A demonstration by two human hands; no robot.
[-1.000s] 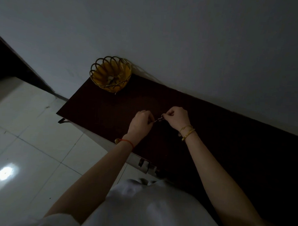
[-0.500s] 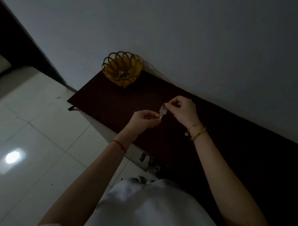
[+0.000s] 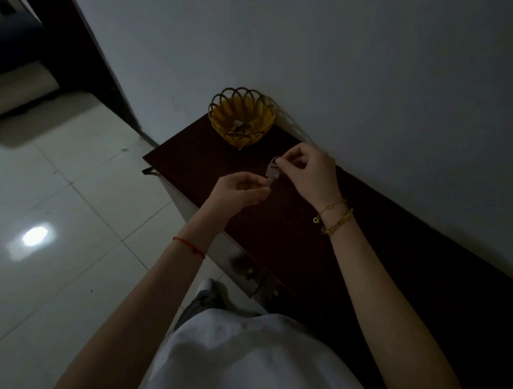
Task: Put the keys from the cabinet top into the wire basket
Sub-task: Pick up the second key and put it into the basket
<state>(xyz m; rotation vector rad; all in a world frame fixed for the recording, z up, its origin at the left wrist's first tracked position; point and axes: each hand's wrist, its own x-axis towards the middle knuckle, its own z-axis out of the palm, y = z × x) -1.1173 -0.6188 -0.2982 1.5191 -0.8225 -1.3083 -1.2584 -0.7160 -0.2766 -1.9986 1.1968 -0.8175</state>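
Observation:
A silvery key [image 3: 272, 173] on a small ring hangs in the air above the dark cabinet top [image 3: 292, 231]. My right hand [image 3: 310, 173] pinches the ring at the key's upper end. My left hand [image 3: 239, 192] pinches the key's lower tip. The golden wire basket [image 3: 241, 117] stands at the far left end of the cabinet top, against the wall, a short way beyond both hands. Something small and pale lies in its bottom; I cannot make out what.
The white wall [image 3: 343, 65] runs along the back of the cabinet. Pale floor tiles [image 3: 56, 229] lie to the left, with a dark doorway [image 3: 65, 39] at the far left. The cabinet's front edge carries small metal fittings [image 3: 254, 276].
Both hands have lifted the key off the cabinet top and carried it up toward the basket. The view has swung left, so the basket sits nearer the middle.

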